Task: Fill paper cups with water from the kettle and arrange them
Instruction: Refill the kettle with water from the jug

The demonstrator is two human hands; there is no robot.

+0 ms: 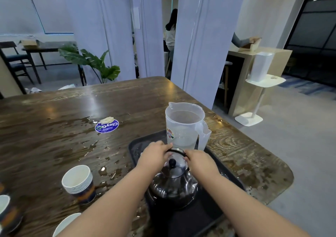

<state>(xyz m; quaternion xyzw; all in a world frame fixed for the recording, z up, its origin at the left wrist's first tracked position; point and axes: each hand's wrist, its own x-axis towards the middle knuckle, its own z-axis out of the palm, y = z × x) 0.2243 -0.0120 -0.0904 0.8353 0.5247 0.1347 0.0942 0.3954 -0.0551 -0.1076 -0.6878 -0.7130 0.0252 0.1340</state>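
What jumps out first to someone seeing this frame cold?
Both hands, left hand and right hand, grip the black handle of the glass kettle on the dark tray at centre. Just behind it on the tray stands a clear plastic jug holding water. To the left, the wooden table is wet with spills, with a stack of paper cups on it.

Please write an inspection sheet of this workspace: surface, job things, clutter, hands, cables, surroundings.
Surface: dark wooden table, wet with puddles.
Job things: glass kettle with black handle on black tray; clear plastic jug, holding water, on the tray's far end; stack of paper cups on the left.
Clutter: round blue sticker.
Hands: left hand and right hand both grip the kettle handle.
Cables: nothing seen.
Surroundings: green plant, white stand, people behind pillars.
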